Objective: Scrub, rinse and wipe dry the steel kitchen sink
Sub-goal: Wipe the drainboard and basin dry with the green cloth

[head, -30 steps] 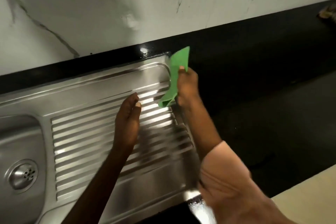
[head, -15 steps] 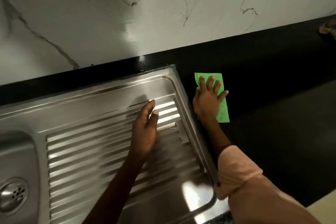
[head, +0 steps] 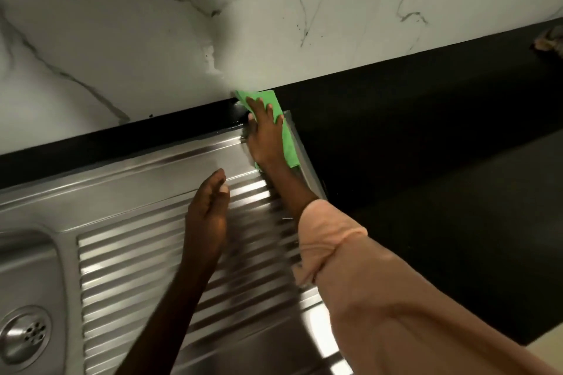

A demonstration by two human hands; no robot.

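At the sink's (head: 128, 192) far corner, her right hand (head: 265, 137) pressed the cloth (head: 288, 143) flat, fingers spread; it could slip off the rim.

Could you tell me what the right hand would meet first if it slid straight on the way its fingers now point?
Probably the white marble wall: the right hand presses the green cloth flat at the sink's back corner, fingers pointing wallward.
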